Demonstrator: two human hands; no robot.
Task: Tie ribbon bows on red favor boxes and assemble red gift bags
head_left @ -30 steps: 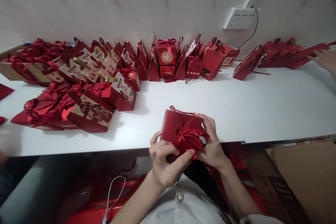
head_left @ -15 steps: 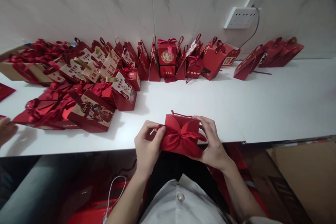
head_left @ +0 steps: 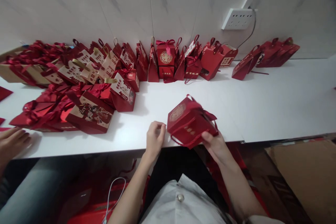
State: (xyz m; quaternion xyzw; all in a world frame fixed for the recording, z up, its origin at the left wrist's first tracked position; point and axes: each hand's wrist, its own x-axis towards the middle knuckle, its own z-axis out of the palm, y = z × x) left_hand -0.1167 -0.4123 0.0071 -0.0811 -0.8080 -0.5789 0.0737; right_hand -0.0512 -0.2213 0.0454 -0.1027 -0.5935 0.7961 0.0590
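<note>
A red gift box (head_left: 185,120) with a gold round emblem, ribbon bow and cord handles is tilted above the table's front edge. My right hand (head_left: 215,145) grips it at its lower right, the thumb pressed on the printed side and the other fingers mostly hidden behind. Just left of the box is my left hand (head_left: 154,138), its fingers curled toward the thumb, apart from the box and with nothing visible in them. The bow (head_left: 208,114) now points to the right, partly turned away from me.
Several red gift boxes and bags (head_left: 165,57) line the wall. More bow-tied boxes (head_left: 44,112) cluster at left, near a cardboard box (head_left: 15,73) of ribboned items. Another person's hand (head_left: 13,143) rests at the left edge. A carton (head_left: 304,175) stands lower right; a socket strip (head_left: 237,19) hangs above.
The gift box has been turned in my right hand, so its emblem side shows instead of the bow on top. My left hand has let go of the ribbon. The other person's hand reaches farther in.
</note>
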